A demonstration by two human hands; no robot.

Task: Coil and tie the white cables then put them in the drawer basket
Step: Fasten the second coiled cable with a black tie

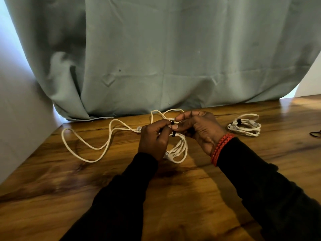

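A coiled white cable hangs between my two hands just above the wooden table. My left hand and my right hand both pinch a black tie wrapped round the top of that coil. A loose white cable sprawls in loops over the table to the left and behind my hands. A second white coil, bound with a black tie, lies on the table to the right. No drawer basket is in view.
A grey-green curtain hangs down to the table's far edge. A white wall panel borders the table on the left. A small dark loop lies at the right edge of the table.
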